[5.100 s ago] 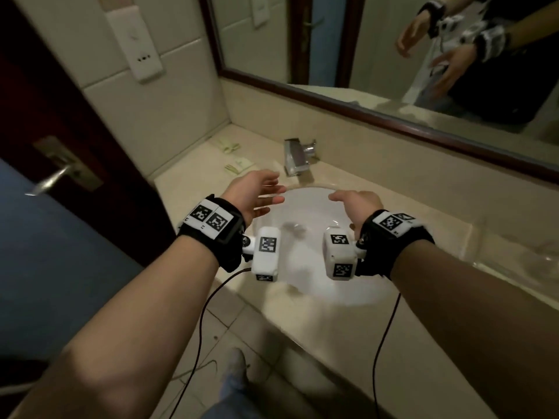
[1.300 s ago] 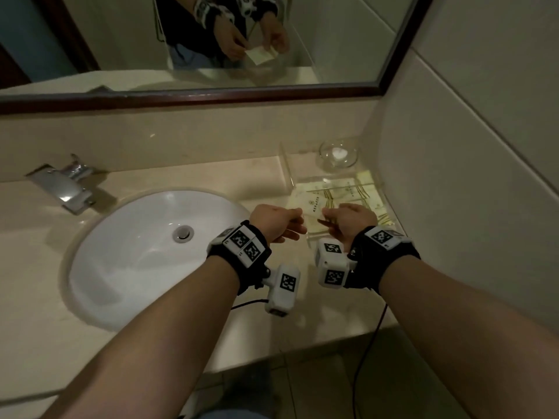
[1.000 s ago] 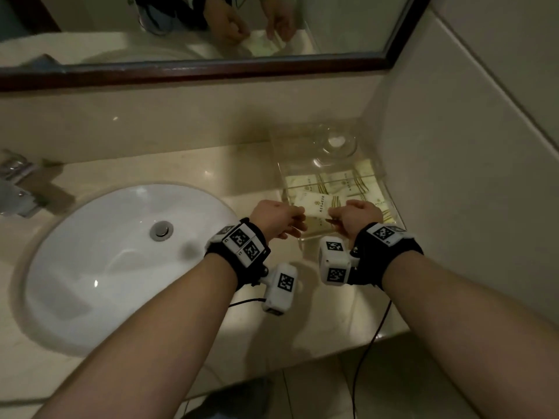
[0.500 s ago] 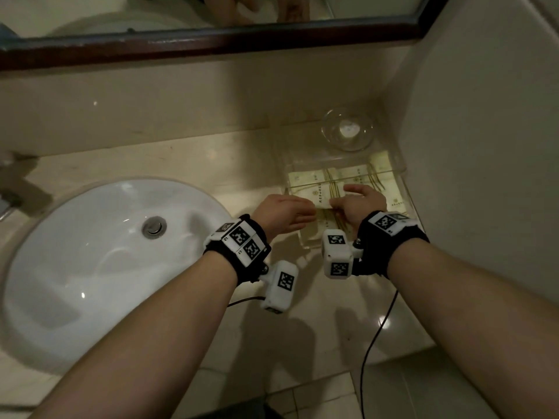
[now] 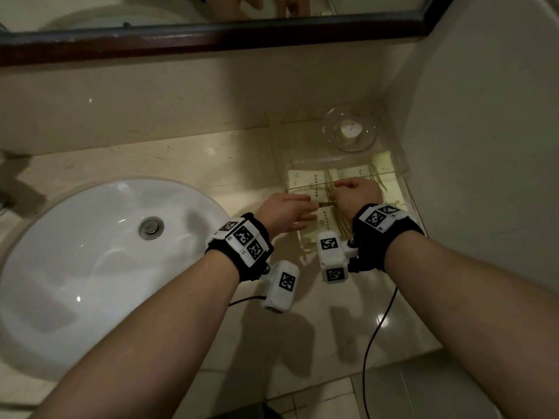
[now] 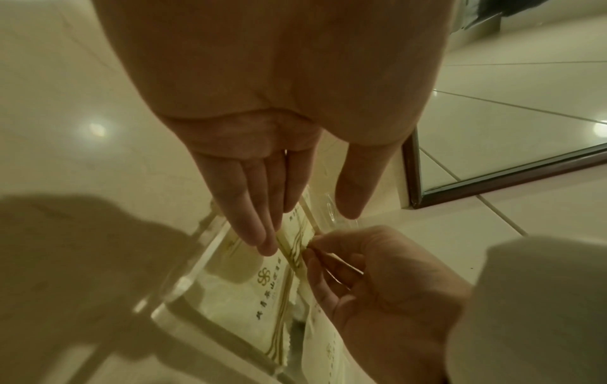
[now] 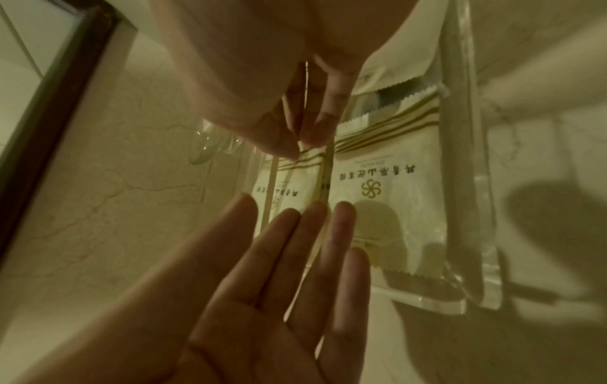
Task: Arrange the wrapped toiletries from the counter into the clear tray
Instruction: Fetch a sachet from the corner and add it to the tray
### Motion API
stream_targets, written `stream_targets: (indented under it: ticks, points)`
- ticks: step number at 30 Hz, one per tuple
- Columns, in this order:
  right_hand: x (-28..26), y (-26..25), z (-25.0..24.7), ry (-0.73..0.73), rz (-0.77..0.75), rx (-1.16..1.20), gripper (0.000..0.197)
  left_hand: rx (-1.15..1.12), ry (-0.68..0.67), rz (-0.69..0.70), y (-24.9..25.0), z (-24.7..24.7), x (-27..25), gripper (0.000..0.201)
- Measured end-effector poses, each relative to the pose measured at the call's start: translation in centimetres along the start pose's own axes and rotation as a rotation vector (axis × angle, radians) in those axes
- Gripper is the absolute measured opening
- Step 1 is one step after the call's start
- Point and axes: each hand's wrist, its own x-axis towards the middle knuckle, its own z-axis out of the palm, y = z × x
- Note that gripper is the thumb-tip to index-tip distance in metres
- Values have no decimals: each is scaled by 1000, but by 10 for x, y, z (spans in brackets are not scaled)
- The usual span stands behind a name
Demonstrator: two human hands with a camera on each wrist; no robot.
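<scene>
A: What's changed in the last second or so?

B: Both hands have moved on over the near end of the tray (image 5: 403,169), which sits in the counter's (image 5: 187,152) far right corner by the wall. The right hand (image 5: 357,196) pinches one end of a thin packet (image 7: 325,171) between thumb and forefinger, the other fingers curled. A moment ago both hands held it short of the tray.

A: And the left hand (image 5: 284,214)?

B: Fingers straight and together, tips at the packet's other end, steadying it, not gripping. Half a second back it was further from the tray.

A: Where is the packet now?

B: Edge-on, just above the flat packets (image 6: 262,283) already lying in the tray. Whether it touches them I cannot tell.

A: So for the task?

B: I'd judge this one is nearly placed; it only needs laying flat beside the others. The glass dish (image 5: 350,128) at the tray's far end is untouched.
</scene>
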Motion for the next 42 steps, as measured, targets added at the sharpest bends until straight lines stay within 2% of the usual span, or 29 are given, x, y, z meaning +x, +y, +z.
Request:
stream_targets:
  ticks: [7, 10, 15, 20, 23, 28, 30, 33, 36, 42]
  points:
    - [-2, 2, 3, 11, 58, 66, 25, 38, -23, -3, -3, 0, 5, 47]
    - [3, 4, 3, 90, 76, 91, 19, 28, -24, 8, -3, 0, 4, 46]
    - [7, 13, -20, 171, 148, 50, 19, 7, -25, 26, -2, 0, 2, 29]
    - [8, 24, -31, 206, 228, 105, 30, 27, -28, 39, -3, 5, 0, 29]
    - [3, 29, -31, 192, 167, -37, 31, 38, -35, 49, -5, 9, -1, 18]
    - [3, 35, -27, 132, 124, -33, 31, 59, -13, 60, -8, 12, 1, 6]
    - [4, 38, -26, 149, 117, -3, 28, 57, -11, 63, -9, 12, 1, 8]
    - [7, 39, -26, 253, 133, 16, 23, 52, -12, 72, -9, 11, 1, 15]
    - [15, 39, -25, 385, 197, -29, 32, 54, -17, 75, -9, 12, 2, 20]
    - [24, 45, -28, 390, 282, -27, 40, 76, -90, 41, -9, 31, 6, 30]
